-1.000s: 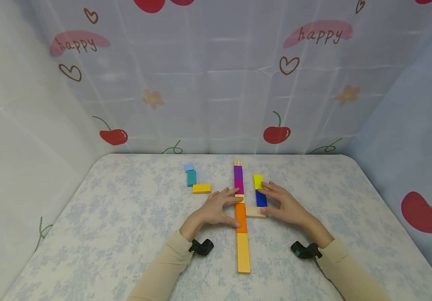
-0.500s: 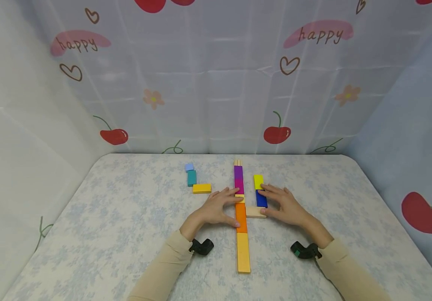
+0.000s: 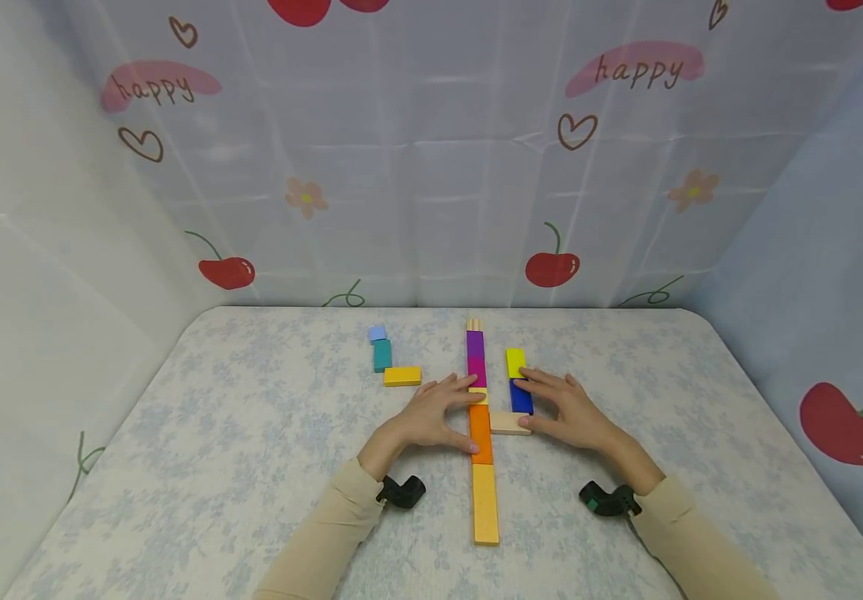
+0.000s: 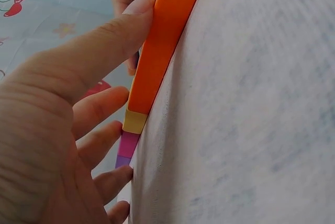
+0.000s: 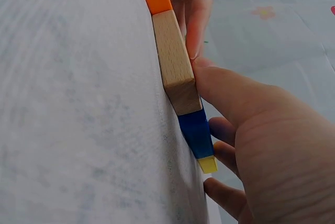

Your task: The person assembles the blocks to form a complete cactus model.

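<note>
In the head view, coloured wooden blocks form a vertical line. From the far end come pale sticks [image 3: 474, 323], a purple block [image 3: 475, 344], a magenta block [image 3: 476, 372], a small yellow block [image 3: 479, 397], an orange block [image 3: 481, 442] and a long yellow block [image 3: 486, 504]. My left hand [image 3: 431, 415] rests its thumb on the orange block, other fingertips reaching the small yellow and magenta blocks. My right hand [image 3: 569, 412] touches a plain wood block [image 3: 508, 423] with its thumb. Its other fingers reach a blue block [image 3: 521, 397] and a bright yellow block [image 3: 515, 362].
Left of the line lie a light blue block [image 3: 377, 333], a teal block [image 3: 382, 356] and a yellow block [image 3: 403, 377], set in steps. A patterned cloth covers the table [image 3: 251, 500]. A curtain [image 3: 416, 167] hangs behind its far edge.
My right hand's fingers have lowered slightly toward the blue and bright yellow blocks. The left hand and the blocks stay in place.
</note>
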The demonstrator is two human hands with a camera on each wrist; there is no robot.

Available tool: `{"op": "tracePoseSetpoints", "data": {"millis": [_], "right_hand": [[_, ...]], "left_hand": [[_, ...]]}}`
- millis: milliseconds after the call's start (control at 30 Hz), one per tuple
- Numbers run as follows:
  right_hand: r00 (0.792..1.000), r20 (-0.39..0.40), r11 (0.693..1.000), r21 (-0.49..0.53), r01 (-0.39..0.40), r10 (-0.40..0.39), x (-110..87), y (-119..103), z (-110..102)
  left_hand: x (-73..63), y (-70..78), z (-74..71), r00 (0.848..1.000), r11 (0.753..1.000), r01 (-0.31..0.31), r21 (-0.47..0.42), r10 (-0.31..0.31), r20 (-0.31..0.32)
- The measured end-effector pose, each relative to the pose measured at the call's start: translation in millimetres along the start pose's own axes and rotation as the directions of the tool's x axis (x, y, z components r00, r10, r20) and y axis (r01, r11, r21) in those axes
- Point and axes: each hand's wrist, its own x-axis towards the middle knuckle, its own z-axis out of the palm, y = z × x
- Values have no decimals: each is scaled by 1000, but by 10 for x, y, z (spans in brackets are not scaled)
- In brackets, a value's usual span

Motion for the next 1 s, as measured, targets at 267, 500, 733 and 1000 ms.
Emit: {"op": "tracePoseSetpoints", "data": {"millis": [267, 500, 733, 1000], "right_hand": [[1000, -2, 1000, -12, -6, 6, 0, 18, 11], [1000, -2, 1000, -10, -7, 7, -9, 23, 18], [1000, -3, 1000, -5, -6, 6, -10, 20, 15], [1000, -4, 1000, -3, -1, 0, -7, 7, 2]], "left_hand": [[-7, -14, -8, 1000, 1000, -20, 2, 20, -10], [-62, -15, -146, 993, 996, -25, -89, 15, -113], [-221, -162, -451, 950, 975, -8, -223, -62, -307], [-444, -390, -688, 919, 951, 76, -298, -183, -350]]}}
